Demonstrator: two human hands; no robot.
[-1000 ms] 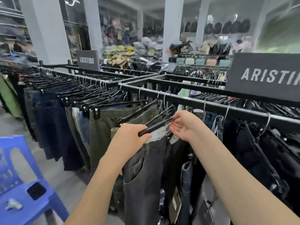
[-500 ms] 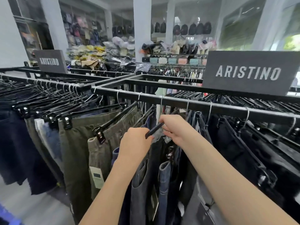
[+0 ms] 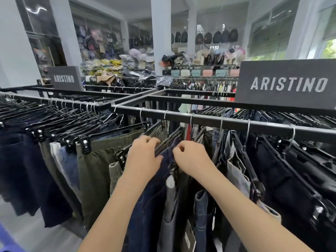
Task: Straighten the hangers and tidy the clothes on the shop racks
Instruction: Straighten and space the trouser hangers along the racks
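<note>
"ARISTINO": R rack sign [image 3: 287, 84] | L rack sign [image 3: 64, 78] | hanger [image 3: 103, 126]

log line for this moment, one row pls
left hand: gripping black plastic clip hanger | right hand: pinching waistband of dark navy jeans | black metal rack rail | hanger tilted

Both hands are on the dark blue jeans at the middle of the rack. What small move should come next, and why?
Probably pull the black hanger level and square to the rail. The left hand grips its bar and the right hand pinches the waistband of the dark blue jeans. The hanger lies slanted, packed against the olive trousers.
</note>
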